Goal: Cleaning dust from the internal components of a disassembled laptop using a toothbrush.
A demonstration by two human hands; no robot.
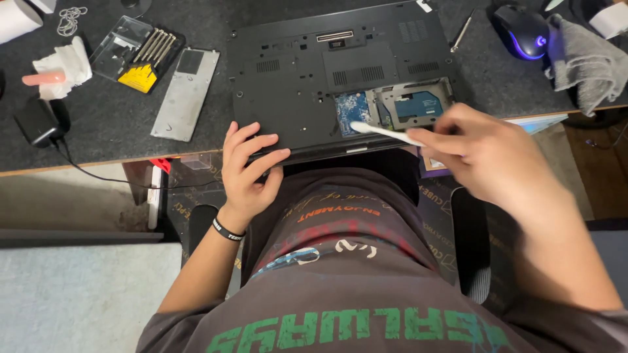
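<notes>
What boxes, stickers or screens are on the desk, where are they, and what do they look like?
Screwdriver case: upper left of the desk, flat clear plastic box with a yellow card inside.
Label: top middle of the upturned black laptop, small pale strip.
No screens show.

The right hand (487,157) is motion-blurred; its finger outlines are soft, and its hold on the white tool (383,133) cannot be read precisely. The tool's rear end is hidden under those fingers. The hand also covers the right near corner of the upturned laptop (294,78) and part of the open bay (392,108). The left hand (247,171) hides a stretch of the laptop's near edge. At the surface's far left corner, a white cylinder (14,18) is cut by the picture's edge. At the far right corner, a white object (611,18) is likewise cropped. The screwdriver tips in the clear case (137,52) are too small to tell.
</notes>
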